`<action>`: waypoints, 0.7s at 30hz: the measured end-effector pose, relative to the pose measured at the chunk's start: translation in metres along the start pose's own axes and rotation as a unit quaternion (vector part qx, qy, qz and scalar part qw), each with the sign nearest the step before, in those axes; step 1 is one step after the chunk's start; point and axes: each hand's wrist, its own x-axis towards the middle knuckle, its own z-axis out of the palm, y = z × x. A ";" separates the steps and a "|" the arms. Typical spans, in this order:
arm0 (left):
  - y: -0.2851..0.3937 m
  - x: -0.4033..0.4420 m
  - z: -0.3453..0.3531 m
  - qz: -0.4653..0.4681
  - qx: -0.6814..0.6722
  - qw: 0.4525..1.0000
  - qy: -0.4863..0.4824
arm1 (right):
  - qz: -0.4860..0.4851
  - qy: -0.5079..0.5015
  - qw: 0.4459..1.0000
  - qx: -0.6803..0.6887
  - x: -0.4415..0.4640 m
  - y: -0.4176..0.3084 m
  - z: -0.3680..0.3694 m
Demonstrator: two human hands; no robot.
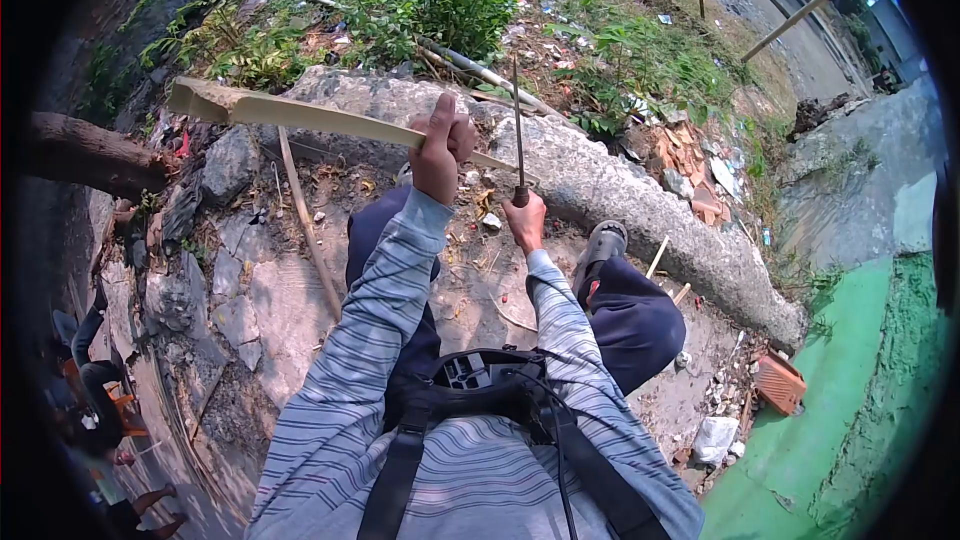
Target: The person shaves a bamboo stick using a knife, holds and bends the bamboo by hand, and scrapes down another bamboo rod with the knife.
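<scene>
My left hand (443, 148) is wrapped round a long, pale bamboo strip (310, 117). The wide end of the strip reaches out to the left, and its narrow end (495, 161) comes out on the right of my fist, close to the knife. In my right hand (525, 220) is the dark handle of a long-bladed knife (518, 120), its thin blade pointing up and away from me. Whether blade and strip touch I cannot tell. Both hands are above the ground between my legs, in front of a rough concrete ledge (640, 205).
A thin pole (308, 225) lies to the left near broken stone slabs (235, 325). Green plants (440, 0) and litter lie beyond the ledge. A brown plastic basket (779, 383) and a white bag (714, 439) are at right. People (95, 380) are at far left.
</scene>
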 end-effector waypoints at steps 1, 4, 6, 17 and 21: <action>0.001 -0.001 0.000 0.002 0.003 1.000 0.001 | 0.010 0.001 1.000 0.010 0.000 0.002 0.000; 0.004 -0.003 -0.002 0.005 0.019 1.000 -0.004 | 0.031 0.005 0.999 0.007 0.002 0.013 0.004; 0.005 -0.004 0.000 0.001 0.041 0.999 -0.010 | 0.075 -0.010 0.997 -0.006 0.005 0.027 0.006; 0.001 0.000 -0.001 0.000 0.035 0.999 -0.019 | 0.044 -0.015 0.998 0.038 0.006 0.038 0.004; 0.002 0.002 -0.002 0.003 0.039 0.999 -0.023 | 0.029 -0.014 0.999 -0.005 0.010 0.039 0.006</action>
